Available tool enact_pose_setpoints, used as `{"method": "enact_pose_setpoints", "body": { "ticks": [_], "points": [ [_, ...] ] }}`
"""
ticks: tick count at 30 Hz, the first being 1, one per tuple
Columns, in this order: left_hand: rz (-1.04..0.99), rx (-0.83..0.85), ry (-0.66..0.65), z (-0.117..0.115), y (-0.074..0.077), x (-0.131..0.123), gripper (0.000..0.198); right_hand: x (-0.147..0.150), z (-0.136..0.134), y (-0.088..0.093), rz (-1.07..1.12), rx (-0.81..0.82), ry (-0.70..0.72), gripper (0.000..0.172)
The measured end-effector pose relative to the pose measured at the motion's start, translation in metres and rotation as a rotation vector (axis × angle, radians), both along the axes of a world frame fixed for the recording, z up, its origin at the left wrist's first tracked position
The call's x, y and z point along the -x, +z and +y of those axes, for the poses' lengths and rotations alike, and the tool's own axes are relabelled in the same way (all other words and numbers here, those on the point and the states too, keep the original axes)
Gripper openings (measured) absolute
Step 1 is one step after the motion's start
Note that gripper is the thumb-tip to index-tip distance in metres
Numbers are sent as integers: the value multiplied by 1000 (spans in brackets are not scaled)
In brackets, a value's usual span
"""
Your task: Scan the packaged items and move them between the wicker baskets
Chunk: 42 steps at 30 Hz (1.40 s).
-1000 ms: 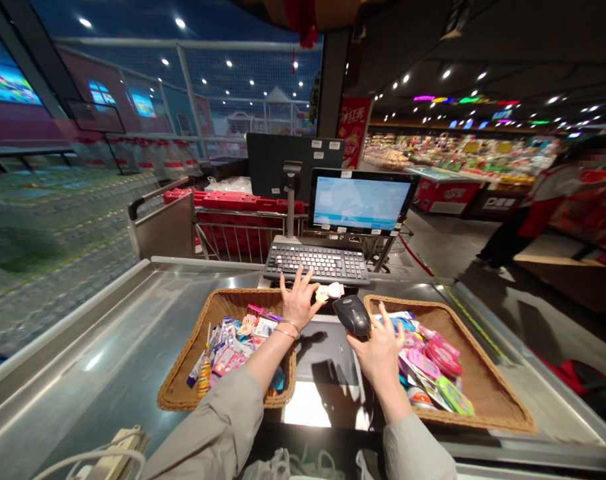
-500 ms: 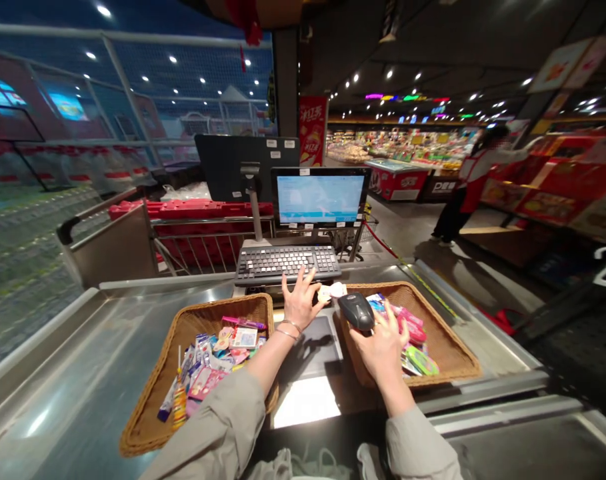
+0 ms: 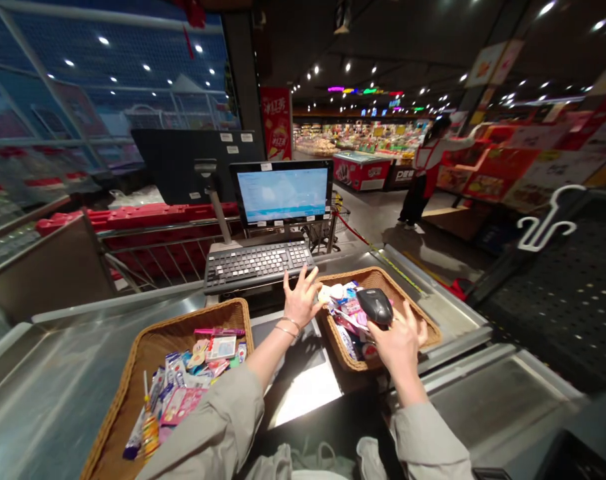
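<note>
My right hand (image 3: 400,343) is wrapped around a black handheld barcode scanner (image 3: 375,305), above the right wicker basket (image 3: 417,298). Small packaged goods (image 3: 347,308) in pink, white and blue lie in that basket under the scanner. Thumb and forefinger of my left hand (image 3: 301,300) pinch a small pale item (image 3: 325,293) at the basket's left rim; its kind is too small to make out. To the left, another wicker basket (image 3: 125,363) holds several colourful small packets (image 3: 185,383), partly covered by my left sleeve.
Behind my hands a black keyboard (image 3: 257,263) stands before a lit monitor (image 3: 283,193). A metal counter (image 3: 47,393) runs under the baskets. Beyond are a shopping cart (image 3: 157,253), a person in a red apron (image 3: 425,170) and, at right, a white hook (image 3: 545,227).
The view has turned to the right, so the baskets and monitor appear farther left. My right hand and the scanner have shifted right over the basket; the left hand keeps its pinch.
</note>
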<state>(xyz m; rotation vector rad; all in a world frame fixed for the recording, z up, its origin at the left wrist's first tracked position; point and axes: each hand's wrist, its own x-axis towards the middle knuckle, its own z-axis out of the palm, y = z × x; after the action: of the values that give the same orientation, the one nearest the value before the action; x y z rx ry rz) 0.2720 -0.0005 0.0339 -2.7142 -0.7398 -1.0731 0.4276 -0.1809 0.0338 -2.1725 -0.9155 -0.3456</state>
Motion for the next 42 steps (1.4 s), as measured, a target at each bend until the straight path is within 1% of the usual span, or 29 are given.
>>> {"method": "enact_pose_setpoints", "body": {
  "ticks": [7, 16, 19, 24, 29, 31, 32, 35, 37, 39, 42],
  "points": [
    [65, 22, -135, -8, -3, -22, 35, -14, -13, -2, 9, 20, -65, 52],
    [124, 20, -276, -11, -22, -44, 33, -32, -30, -10, 15, 4, -172, 49],
    [144, 38, -321, -15, -24, -50, 33, -36, -35, -10, 40, -2, -217, 48],
    [166, 76, -392, -21, -23, -60, 32, -41, -42, -8, 37, 3, -233, 45],
    [187, 103, -399, -31, -23, -66, 31, -42, -45, -9, 32, 4, -234, 46],
    [197, 111, -386, -36, -26, -69, 34, -41, -45, -9, 31, 6, -232, 46],
    [206, 117, -375, -38, -27, -70, 40, -41, -45, -8, 34, 8, -231, 46],
    [235, 141, -329, -42, -31, -72, 66, -40, -44, -6, 53, 20, -215, 47],
    [237, 152, -300, -41, -31, -71, 73, -40, -43, -6, 58, 21, -207, 46],
    [225, 152, -280, -37, -29, -69, 70, -40, -41, -7, 55, 14, -208, 47],
    [195, 151, -251, -31, -27, -62, 61, -39, -34, -9, 49, 7, -212, 48]
  ]
}}
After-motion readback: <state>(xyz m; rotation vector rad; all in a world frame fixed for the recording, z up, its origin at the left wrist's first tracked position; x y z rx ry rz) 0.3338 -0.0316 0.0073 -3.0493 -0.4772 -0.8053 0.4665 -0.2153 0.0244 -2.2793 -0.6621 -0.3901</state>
